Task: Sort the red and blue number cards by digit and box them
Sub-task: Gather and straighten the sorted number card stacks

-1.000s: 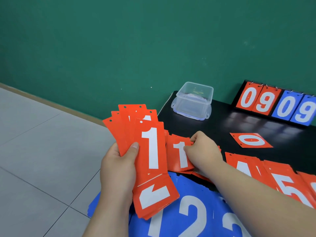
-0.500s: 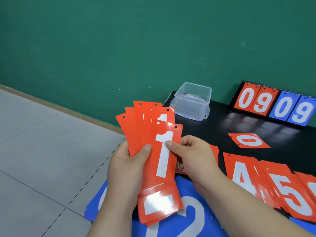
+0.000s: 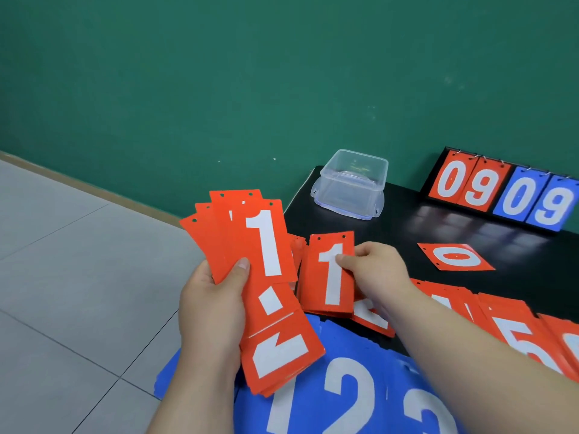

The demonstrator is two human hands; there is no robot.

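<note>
Black glossy desk [image 3: 391, 233] stood against a green wall, its left corner over grey floor tiles.

Pile of blue number cards with white digits [image 3: 385, 364] overhung the desk's near edge; digits 1, 2 and 2 showed.

Overlapping red number cards [image 3: 513, 336] ran along the near right edge, with 4 and 5 legible.

Flip scoreboard on a black stand [image 3: 501, 195] sat at the far right edge and read red 0 9, blue 0 9.

Fan of red cards [image 3: 266, 245] was held off the desk's left edge, a 1 on top.

Clear plastic box [image 3: 352, 186] sat on its lid at the far left corner.

Left hand [image 3: 210, 308] gripped the fan, thumb across the front.

Right hand [image 3: 376, 270] pinched the right edge of a red "1" card [image 3: 329, 277] atop a red stack near the left edge.

Single red "0" card [image 3: 456, 256] lay flat mid-desk, apart from the others.
</note>
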